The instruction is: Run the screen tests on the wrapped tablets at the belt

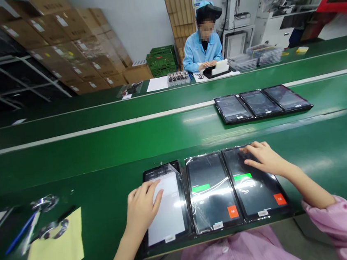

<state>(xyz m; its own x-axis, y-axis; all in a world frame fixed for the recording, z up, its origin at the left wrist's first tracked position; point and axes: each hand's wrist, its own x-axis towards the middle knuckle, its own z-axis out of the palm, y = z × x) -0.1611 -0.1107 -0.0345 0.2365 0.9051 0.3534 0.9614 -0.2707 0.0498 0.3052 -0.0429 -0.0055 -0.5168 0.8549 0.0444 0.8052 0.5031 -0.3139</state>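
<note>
Three tablets lie side by side along the near edge of the green bench. My left hand rests with fingers apart on the left tablet, whose screen is mostly white and whose clear film lifts at the top right corner. Over the upper part of the right tablet is my right hand, fingers spread; whether its fingertips touch the glass I cannot tell. Between them sits the middle tablet, under wrinkled clear film. Both the middle and right screens are dark with a green bar and a red square.
Three more tablets stand in a row on the conveyor belt. Yellow paper, a blue pen and a tape roll lie at left. Opposite, a person in blue works at a black device. Cardboard boxes are stacked behind.
</note>
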